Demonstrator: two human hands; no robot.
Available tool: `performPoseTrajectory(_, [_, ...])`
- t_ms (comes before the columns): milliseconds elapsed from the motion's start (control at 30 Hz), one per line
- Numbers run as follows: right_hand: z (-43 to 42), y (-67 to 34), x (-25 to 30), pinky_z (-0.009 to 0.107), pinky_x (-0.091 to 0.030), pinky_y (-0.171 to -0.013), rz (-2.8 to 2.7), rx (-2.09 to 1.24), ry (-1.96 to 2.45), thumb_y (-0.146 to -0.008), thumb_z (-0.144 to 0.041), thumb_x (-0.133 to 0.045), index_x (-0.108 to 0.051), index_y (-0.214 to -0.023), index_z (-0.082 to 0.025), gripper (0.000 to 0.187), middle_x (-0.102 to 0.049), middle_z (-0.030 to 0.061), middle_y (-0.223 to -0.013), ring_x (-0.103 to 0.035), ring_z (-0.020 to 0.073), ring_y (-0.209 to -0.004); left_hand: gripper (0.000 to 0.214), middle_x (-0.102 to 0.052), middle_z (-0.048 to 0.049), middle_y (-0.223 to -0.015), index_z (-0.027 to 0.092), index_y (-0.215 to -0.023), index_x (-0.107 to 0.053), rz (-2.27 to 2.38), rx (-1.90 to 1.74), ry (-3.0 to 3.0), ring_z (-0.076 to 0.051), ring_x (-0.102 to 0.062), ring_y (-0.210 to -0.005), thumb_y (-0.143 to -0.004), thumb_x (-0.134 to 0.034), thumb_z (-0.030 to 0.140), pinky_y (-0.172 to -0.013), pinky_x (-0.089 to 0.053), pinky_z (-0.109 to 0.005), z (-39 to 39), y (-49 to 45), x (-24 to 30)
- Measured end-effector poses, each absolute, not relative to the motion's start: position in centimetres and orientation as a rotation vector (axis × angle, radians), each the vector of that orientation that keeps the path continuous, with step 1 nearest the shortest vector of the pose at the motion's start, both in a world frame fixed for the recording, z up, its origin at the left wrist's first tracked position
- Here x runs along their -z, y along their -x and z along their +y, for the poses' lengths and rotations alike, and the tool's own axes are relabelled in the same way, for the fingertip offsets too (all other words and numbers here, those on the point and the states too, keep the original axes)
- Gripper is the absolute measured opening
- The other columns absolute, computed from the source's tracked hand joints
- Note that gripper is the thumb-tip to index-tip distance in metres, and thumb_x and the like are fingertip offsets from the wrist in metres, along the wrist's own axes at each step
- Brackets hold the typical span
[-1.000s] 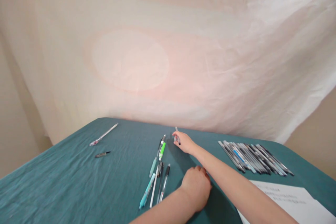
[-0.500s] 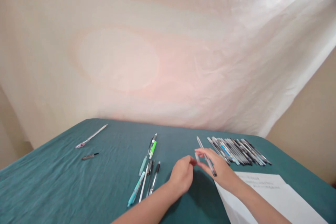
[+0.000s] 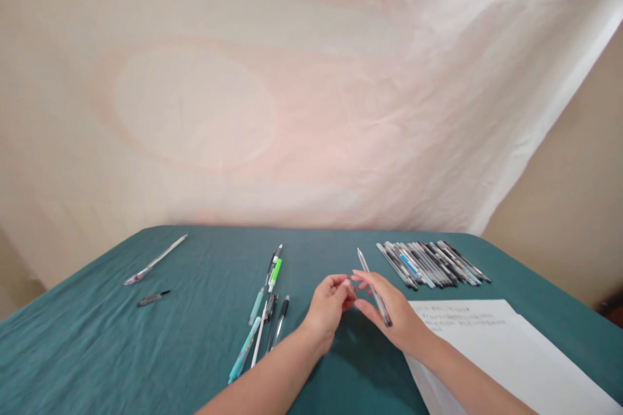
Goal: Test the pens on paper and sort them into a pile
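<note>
My right hand (image 3: 389,308) holds a slim clear-barrelled pen (image 3: 374,288) slantwise between its fingers. The pen's narrow end points up and away, and its dark end lies low over the palm. Close beside it, almost touching the right fingertips, my left hand (image 3: 327,308) is closed in a pinch. A small pale, see-through piece, seemingly a pen cap (image 3: 347,283), shows at the left fingertips, mostly covered by them. Both hands are above the green cloth, between a loose group of pens (image 3: 257,306) and a sheet of paper.
Many pens lie side by side in a row (image 3: 433,264) at the back right. White paper (image 3: 491,343) with handwriting covers the front right. At the left lie a long pale pen (image 3: 158,259) and a short dark-tipped piece (image 3: 153,298). A pale curtain (image 3: 311,110) hangs behind the table.
The small clear piece, visible between both hands before, is now mostly hidden at my left fingertips. My right fingers have opened out somewhat, still holding the pen. The view has shifted slightly.
</note>
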State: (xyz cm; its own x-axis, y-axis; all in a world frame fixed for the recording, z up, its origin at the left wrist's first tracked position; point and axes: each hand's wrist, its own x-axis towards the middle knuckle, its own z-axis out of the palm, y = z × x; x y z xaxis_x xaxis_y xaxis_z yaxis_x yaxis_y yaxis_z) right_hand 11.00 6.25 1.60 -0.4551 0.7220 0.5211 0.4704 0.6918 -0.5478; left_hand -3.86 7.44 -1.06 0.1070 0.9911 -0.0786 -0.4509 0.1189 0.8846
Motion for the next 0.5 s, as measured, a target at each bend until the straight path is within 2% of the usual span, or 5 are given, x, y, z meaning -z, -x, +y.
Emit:
performPoseTrajectory(67, [5.9, -11.2, -1.5, 0.034, -0.044, -0.082, -2.079, -0.496, 0.895, -0.087, -0.027, -0.04, -0.039, -0.125, -0.022, 0.039, -0.053, 0.0085, -0.107, -0.053, 0.0178, -0.091, 0.014, -0.058, -0.0009, -0.068, 0.014, -0.083, -0.056, 0.835, -1.317, -0.674, -0.009, -0.054, -0.062, -0.073, -0.059, 0.024, -0.062, -0.042, -0.02, 7.9, 4.1, 1.1])
performPoseTrajectory(167, [5.5, -11.3, -1.3, 0.032, -0.045, -0.076, -2.023, -0.54, 0.818, -0.089, -0.027, -0.033, -0.043, -0.123, -0.02, 0.036, -0.054, 0.0076, -0.096, -0.054, 0.0168, -0.084, 0.004, -0.058, -0.0009, -0.067, 0.014, -0.074, -0.055, 0.811, -1.404, -0.469, -0.007, -0.054, -0.061, -0.073, -0.058, 0.016, -0.062, -0.043, -0.018, 8.6, 4.7, 1.2])
performPoseTrajectory(300, [5.1, -10.9, -1.2, 0.03, -0.045, -0.067, -2.027, -0.565, 0.773, -0.088, -0.023, -0.034, -0.051, -0.113, -0.02, 0.03, -0.055, 0.0058, -0.083, -0.054, 0.0158, -0.074, 0.006, -0.058, -0.0018, -0.067, 0.013, -0.07, -0.054, 0.796, -1.459, -0.338, -0.006, -0.055, -0.059, -0.074, -0.056, 0.009, -0.061, -0.045, -0.017, 9.1, 5.1, 1.3])
performPoseTrajectory(500, [4.9, -10.3, -1.5, 0.027, -0.044, -0.063, -2.083, -0.52, 0.837, -0.084, -0.021, -0.041, -0.053, -0.102, -0.021, 0.022, -0.057, 0.0039, -0.08, -0.054, 0.0143, -0.068, 0.004, -0.059, -0.0025, -0.067, 0.012, -0.073, -0.054, 0.793, -1.464, -0.335, -0.006, -0.056, -0.06, -0.075, -0.056, 0.01, -0.062, -0.047, -0.017, 8.9, 4.8, 1.3])
